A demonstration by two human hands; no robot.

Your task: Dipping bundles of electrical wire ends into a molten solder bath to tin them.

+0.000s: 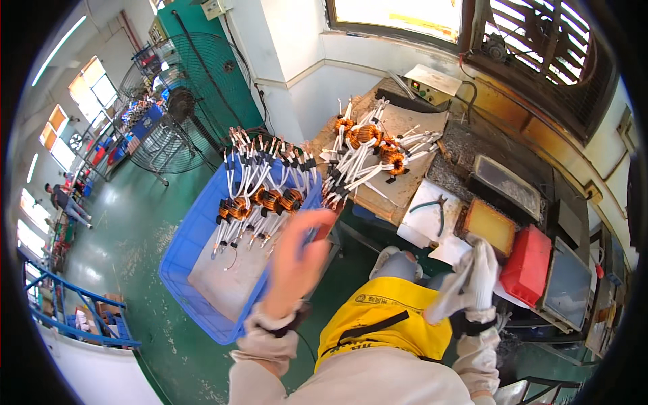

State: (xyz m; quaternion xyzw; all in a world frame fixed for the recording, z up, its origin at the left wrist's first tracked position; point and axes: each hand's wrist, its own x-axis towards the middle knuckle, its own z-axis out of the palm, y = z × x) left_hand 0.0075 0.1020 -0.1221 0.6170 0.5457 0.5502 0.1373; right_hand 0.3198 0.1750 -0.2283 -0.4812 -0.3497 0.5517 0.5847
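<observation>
Partly filled blue bin (183,251): copper coils (268,198), leads (231,177).

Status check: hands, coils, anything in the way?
Left hand bare, blurred. Right hand gloved. Copper coils in blue bin. Left hand hides bin's edge.

Copper coils (268,198), black-sleeved white leads (255,179), in blue bin (175,270)
</observation>
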